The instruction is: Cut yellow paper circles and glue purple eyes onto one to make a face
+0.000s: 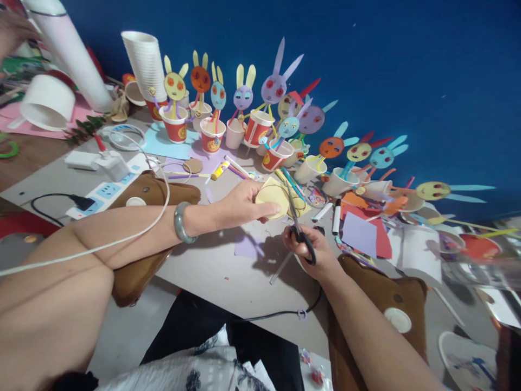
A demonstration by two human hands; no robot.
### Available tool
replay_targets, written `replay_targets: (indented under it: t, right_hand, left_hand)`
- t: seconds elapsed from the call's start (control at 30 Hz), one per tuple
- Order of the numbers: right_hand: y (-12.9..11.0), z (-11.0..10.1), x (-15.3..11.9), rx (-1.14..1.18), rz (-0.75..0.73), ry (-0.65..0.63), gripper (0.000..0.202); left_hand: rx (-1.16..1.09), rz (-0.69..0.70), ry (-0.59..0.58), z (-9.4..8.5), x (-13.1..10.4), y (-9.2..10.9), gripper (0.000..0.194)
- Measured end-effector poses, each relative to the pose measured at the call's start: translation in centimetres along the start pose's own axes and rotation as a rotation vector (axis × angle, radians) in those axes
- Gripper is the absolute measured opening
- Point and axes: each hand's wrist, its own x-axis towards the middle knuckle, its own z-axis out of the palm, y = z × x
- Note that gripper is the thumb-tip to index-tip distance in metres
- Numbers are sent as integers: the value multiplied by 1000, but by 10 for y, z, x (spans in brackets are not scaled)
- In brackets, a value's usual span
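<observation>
My left hand [244, 205] grips a piece of pale yellow paper [272, 196], its thumb pressed flat on top. The paper has a rounded edge facing the blades, and dark curved lines show on the part to the right. In my right hand [311, 247] is a pair of black-handled scissors [303, 239], fingers through the loops. The blades point up and away, lying against the right side of the yellow paper. Both hands are raised over the table, close together. A lilac paper scrap [247, 246] lies beneath them.
Paper cups with rabbit-faced figures [275, 89] stand in a row along the blue wall. A power strip [108, 190] and white cable sit left. Markers [336, 216] and coloured paper [360, 233] lie right. Brown cushions [380, 293] rest under both arms. Another person's hand [16, 32] shows upper left.
</observation>
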Motion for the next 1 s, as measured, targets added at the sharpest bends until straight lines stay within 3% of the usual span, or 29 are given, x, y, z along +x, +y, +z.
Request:
replay_targets:
  t: [1.0]
  right_hand:
    - [2,-2,-1,-12,-2,-24,57]
  left_hand:
    - [-4,-64,-48,-1,-1,7,11]
